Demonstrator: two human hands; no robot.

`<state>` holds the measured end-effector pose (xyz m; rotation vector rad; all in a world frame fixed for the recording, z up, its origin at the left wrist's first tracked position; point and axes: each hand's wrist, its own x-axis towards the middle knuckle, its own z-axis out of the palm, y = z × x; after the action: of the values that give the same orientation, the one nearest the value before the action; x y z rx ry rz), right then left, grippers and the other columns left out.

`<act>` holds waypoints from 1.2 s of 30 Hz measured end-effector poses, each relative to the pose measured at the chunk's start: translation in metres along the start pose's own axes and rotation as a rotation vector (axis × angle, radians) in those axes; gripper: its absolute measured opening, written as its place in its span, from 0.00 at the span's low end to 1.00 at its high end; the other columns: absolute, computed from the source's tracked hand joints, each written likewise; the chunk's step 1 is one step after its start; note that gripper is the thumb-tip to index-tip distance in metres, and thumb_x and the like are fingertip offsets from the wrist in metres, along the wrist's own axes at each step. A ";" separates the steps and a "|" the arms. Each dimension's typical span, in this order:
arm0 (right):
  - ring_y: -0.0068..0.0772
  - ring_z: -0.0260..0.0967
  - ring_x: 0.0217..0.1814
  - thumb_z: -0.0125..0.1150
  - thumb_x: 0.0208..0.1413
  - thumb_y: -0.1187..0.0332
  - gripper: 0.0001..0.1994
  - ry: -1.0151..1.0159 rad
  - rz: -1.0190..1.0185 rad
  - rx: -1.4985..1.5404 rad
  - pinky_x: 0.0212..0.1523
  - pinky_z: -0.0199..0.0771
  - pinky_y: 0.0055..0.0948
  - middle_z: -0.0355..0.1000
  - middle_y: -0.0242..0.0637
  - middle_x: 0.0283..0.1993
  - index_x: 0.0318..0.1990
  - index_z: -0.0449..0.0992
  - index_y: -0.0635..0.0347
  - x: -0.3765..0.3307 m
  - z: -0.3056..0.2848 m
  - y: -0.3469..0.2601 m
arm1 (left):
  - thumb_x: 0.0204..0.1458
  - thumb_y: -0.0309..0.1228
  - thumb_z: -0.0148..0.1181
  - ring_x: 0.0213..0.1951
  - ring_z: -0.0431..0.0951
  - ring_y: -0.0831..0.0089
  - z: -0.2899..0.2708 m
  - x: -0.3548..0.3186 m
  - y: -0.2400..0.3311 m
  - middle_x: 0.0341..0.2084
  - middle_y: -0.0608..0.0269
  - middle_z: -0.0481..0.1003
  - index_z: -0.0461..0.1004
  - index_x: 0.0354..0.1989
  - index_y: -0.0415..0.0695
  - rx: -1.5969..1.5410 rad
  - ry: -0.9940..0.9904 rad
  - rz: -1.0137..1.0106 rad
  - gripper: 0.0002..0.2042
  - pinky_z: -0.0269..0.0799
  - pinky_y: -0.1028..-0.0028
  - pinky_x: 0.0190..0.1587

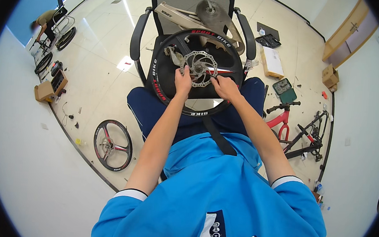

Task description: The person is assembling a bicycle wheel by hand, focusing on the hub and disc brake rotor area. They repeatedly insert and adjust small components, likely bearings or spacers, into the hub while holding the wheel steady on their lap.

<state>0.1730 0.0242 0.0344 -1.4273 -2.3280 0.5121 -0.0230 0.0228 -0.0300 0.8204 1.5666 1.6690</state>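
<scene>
Far left on the pale floor, a second black spoked bicycle wheel with red trim [112, 145] lies flat, untouched, its own disc already at its hub. At centre, a black bicycle wheel with red and white lettering [196, 72] rests on the person's lap, leaning against a black mesh office chair [138, 36]. A silver perforated brake disc [198, 68] sits on its hub — seated, by the look of it, though whether its bolts are all in is too small to tell. The left hand [183, 79] pinches the disc's lower left edge; the right hand [224, 86] has fingertips closed at the hub, on something too small to make out. Right of them, a red bicycle frame [283, 119] lies wheel-less — assembly looks early.
</scene>
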 end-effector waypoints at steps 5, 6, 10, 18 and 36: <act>0.61 0.73 0.40 0.47 0.61 0.44 0.30 -0.014 0.086 0.063 0.44 0.71 0.50 0.74 0.60 0.34 0.32 0.76 0.68 -0.006 0.000 0.001 | 0.67 0.40 0.40 0.23 0.73 0.71 0.013 -0.023 0.019 0.25 0.59 0.69 0.63 0.39 0.39 -0.292 -0.070 -0.131 0.15 0.75 0.70 0.21; 0.61 0.73 0.40 0.48 0.61 0.43 0.30 -0.009 0.098 0.059 0.44 0.71 0.50 0.74 0.60 0.34 0.32 0.76 0.68 -0.008 0.001 -0.003 | 0.67 0.40 0.40 0.23 0.72 0.71 0.014 -0.026 0.018 0.25 0.60 0.69 0.63 0.39 0.39 -0.307 -0.040 -0.134 0.15 0.75 0.70 0.21; 0.61 0.73 0.39 0.48 0.61 0.44 0.30 0.057 0.112 0.100 0.43 0.72 0.49 0.74 0.59 0.32 0.29 0.78 0.68 -0.006 0.009 -0.004 | 0.67 0.41 0.39 0.23 0.72 0.70 0.020 -0.024 0.017 0.25 0.60 0.69 0.62 0.38 0.39 -0.308 0.044 -0.132 0.15 0.75 0.70 0.21; 0.63 0.73 0.37 0.47 0.63 0.48 0.29 0.174 0.224 0.173 0.41 0.72 0.51 0.73 0.61 0.30 0.27 0.79 0.68 -0.015 0.027 -0.029 | 0.67 0.42 0.39 0.21 0.72 0.67 0.013 -0.022 0.014 0.25 0.57 0.69 0.63 0.37 0.39 -0.317 0.060 -0.154 0.16 0.77 0.68 0.20; 0.63 0.72 0.38 0.49 0.61 0.46 0.29 -0.183 0.005 0.084 0.43 0.72 0.49 0.73 0.62 0.31 0.28 0.79 0.69 0.004 -0.012 0.001 | 0.68 0.41 0.36 0.23 0.73 0.65 0.004 -0.023 0.024 0.27 0.55 0.69 0.62 0.41 0.38 -0.370 -0.100 -0.175 0.16 0.80 0.63 0.26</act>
<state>0.1782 0.0294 0.0447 -1.4002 -2.4115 0.7611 -0.0081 0.0049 -0.0055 0.5480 1.1762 1.6913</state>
